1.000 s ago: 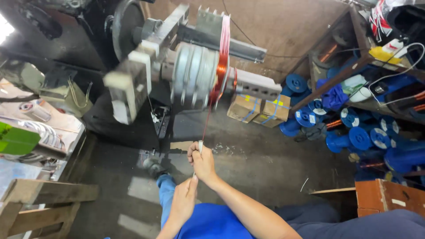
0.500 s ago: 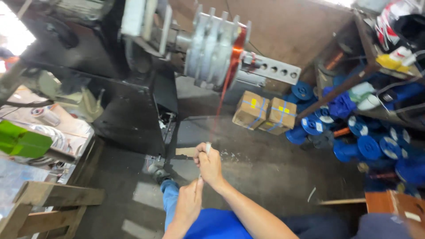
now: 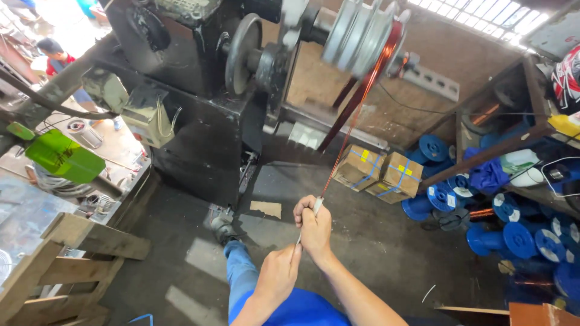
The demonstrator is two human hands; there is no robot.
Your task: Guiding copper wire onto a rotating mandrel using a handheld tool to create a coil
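Observation:
A copper-red wire (image 3: 341,148) runs down from a grey stepped winding former (image 3: 362,33) on a black machine (image 3: 199,78) to my hands. My right hand (image 3: 314,226) is closed around a thin white sleeve (image 3: 316,206) that the wire passes through, just below the machine. My left hand (image 3: 277,278) sits lower and nearer to me, fingers closed on the wire's lower stretch. A band of red wire is wound on the former's right groove. My leg in blue jeans and a grey shoe (image 3: 222,228) show below my hands.
Two cardboard boxes (image 3: 380,175) with yellow labels lie on the dark floor. Blue spools (image 3: 519,235) pile up under a metal rack (image 3: 495,145) at right. A wooden pallet (image 3: 54,259) and a green piece (image 3: 63,157) are at left. A person (image 3: 57,60) stands far back left.
The view has tilted and closed in, so the former now sits higher and to the right. My hands keep their grip on the wire, a little lower in view.

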